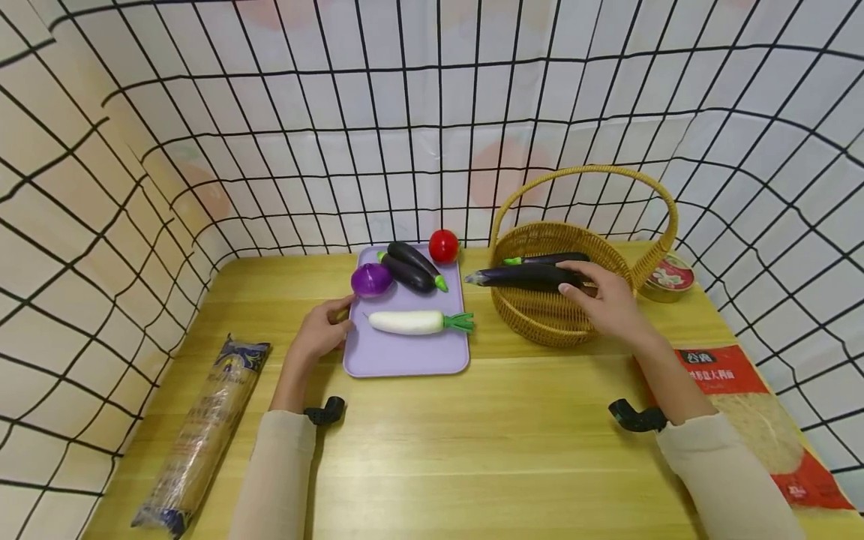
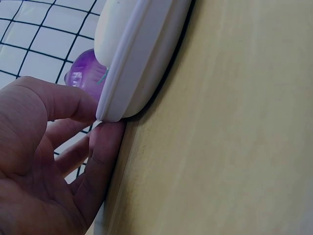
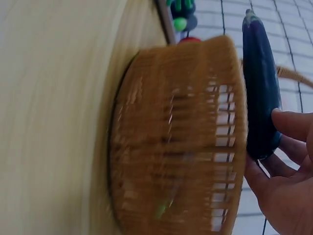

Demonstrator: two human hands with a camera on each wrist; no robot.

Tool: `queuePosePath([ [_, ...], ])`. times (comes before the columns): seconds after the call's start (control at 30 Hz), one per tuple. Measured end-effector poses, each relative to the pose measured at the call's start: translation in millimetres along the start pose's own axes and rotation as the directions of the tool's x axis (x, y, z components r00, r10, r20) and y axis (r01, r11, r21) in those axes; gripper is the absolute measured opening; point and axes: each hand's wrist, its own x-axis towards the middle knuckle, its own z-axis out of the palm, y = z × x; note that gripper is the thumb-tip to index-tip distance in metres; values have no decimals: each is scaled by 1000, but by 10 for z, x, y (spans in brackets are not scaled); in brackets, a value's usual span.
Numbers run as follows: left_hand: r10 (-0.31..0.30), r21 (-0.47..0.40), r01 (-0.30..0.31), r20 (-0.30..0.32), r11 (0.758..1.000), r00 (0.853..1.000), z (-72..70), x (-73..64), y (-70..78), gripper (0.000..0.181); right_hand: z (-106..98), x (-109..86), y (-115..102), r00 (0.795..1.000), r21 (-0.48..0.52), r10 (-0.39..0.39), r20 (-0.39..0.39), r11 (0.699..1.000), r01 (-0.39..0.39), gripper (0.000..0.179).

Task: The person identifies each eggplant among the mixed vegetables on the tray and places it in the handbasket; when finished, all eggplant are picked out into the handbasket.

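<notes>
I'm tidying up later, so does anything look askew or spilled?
The white radish looks slightly off: its green leaves poke past the edge of the tray, toward the basket. No spill shows.

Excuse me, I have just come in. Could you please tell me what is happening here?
Someone is handling toy-like vegetables. The right hand holds a dark eggplant over the wicker basket, and another eggplant is inside it. The left hand grips the left edge of the purple tray, which carries a white radish, a purple onion, two more eggplants and a red tomato.
</notes>
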Motion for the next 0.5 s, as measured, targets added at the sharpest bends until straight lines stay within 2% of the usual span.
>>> queuePosePath([
  [0.1,1,2,-1,-7,1000,1000,-9,-8,0,63,-63,-19,111,1000,2,20,-9,1000,-20,49],
  [0.33,-10,10,10,-12,1000,1000,1,-20,-6,63,-140,-35,337,996,-65,93,-15,993,-94,50],
  [0.5,-9,16,9,-17,1000,1000,1,-16,-6,64,-152,-14,398,996,-123,88,-29,988,-91,48],
])
